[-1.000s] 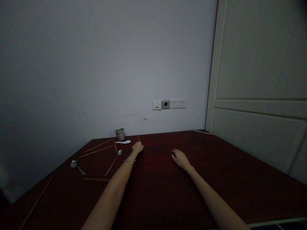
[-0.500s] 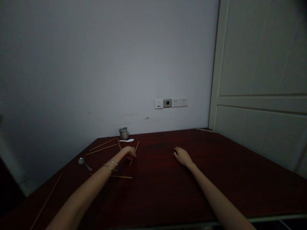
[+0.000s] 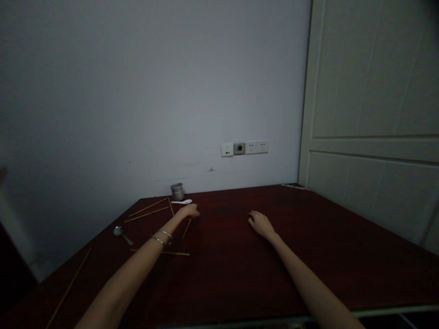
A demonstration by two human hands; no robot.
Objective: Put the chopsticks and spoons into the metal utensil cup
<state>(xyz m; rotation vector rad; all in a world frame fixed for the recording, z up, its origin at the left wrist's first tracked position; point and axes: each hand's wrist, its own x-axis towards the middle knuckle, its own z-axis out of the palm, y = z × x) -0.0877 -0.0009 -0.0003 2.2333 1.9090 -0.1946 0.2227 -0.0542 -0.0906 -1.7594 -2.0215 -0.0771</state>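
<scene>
My left hand (image 3: 190, 211), with bangles at its wrist, is closed around the upper end of a wooden chopstick (image 3: 186, 230). The chopstick's lower part slants out beneath the hand toward me; the fingertips are partly hidden. Just beyond that hand lies a white spoon (image 3: 181, 202) beside a metal cup (image 3: 177, 191). Another chopstick (image 3: 171, 207) lies left of the hand. Under my left forearm a further chopstick (image 3: 178, 253) runs crosswise, partly covered. My right hand (image 3: 260, 223) rests palm down on the dark red table (image 3: 226, 274), fingers loosely stretched, holding nothing.
Two chopsticks (image 3: 147, 214) lie at the far left, with a metal spoon (image 3: 122, 234) nearer. One more chopstick (image 3: 68, 289) lies along the left edge. A wall with sockets (image 3: 256, 147) bounds the back; a pale panelled door (image 3: 373, 192) stands at the right.
My left hand has moved slightly away from me, from the chopstick's middle to its upper end. The chopstick's lower end has shifted a little left. My right hand has stayed put.
</scene>
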